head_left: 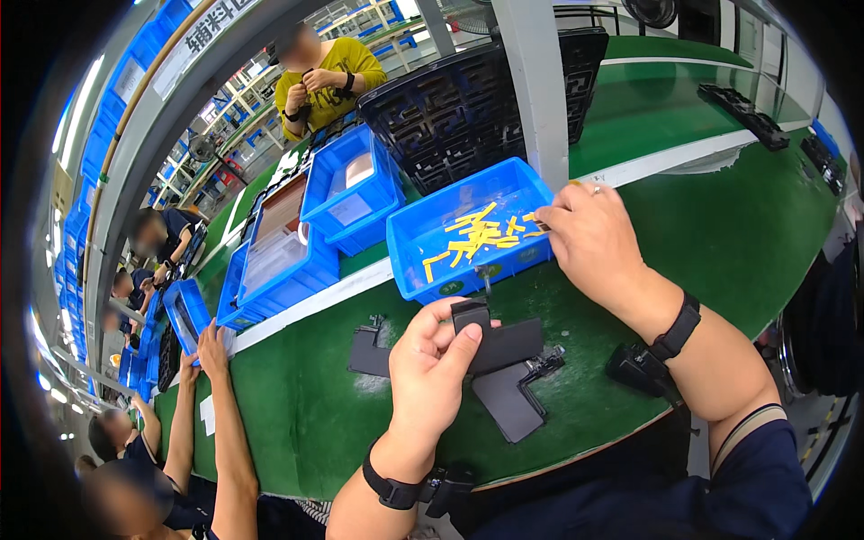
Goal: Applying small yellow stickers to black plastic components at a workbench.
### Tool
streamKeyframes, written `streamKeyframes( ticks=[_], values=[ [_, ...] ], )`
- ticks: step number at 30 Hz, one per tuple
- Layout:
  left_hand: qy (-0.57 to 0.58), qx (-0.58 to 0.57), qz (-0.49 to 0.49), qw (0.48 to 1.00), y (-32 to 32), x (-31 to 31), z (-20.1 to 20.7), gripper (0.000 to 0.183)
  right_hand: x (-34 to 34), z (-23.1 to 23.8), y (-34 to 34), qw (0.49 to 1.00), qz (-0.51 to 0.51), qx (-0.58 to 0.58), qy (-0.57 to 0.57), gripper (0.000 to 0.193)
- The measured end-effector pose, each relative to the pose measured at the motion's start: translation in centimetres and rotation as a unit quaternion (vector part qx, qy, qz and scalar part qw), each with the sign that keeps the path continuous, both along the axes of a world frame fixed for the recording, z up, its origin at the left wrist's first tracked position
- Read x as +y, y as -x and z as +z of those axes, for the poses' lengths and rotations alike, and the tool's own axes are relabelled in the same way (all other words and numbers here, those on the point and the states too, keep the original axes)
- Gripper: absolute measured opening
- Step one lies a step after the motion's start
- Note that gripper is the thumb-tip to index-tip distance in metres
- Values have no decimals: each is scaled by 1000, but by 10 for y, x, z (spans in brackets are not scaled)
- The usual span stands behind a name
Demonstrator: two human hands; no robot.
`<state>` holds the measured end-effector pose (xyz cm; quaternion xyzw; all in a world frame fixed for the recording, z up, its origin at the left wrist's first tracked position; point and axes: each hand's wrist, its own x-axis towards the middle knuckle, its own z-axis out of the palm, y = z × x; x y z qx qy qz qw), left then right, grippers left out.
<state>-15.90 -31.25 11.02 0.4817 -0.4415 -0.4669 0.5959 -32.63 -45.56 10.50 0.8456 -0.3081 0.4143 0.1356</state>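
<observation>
My left hand [432, 364] is closed round a flat black L-shaped part [506, 346], thumb on top, held over the green table. My right hand [589, 236] is at the right rim of a blue bin [416, 255], fingers pinched on a small piece, partly yellow [536, 221], mostly hidden by the fingertips. Loose yellow strips [481, 238] lie scattered on the bin's floor. Below the held part lies another black L-shaped part [509, 401] with a small jointed fitting at one end. A similar black part [367, 353] rests left of my left hand.
Left of the bin stand more blue bins [346, 193]. Behind it lean large black trays [450, 117] beside a grey post [534, 81]. A co-worker's arms [229, 423] reach in from the left. A person in a yellow-green top [346, 63] works across the table.
</observation>
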Motion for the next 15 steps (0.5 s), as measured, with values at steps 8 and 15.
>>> streamKeyframes(
  ticks=[8,15],
  values=[
    [25,-38,-30,999,4,3,1,25,41,13,-4,957,218,-135,-137,32],
    [33,-78,-17,996,6,4,0,25,43,16,-4,936,230,-199,-178,13]
  ],
)
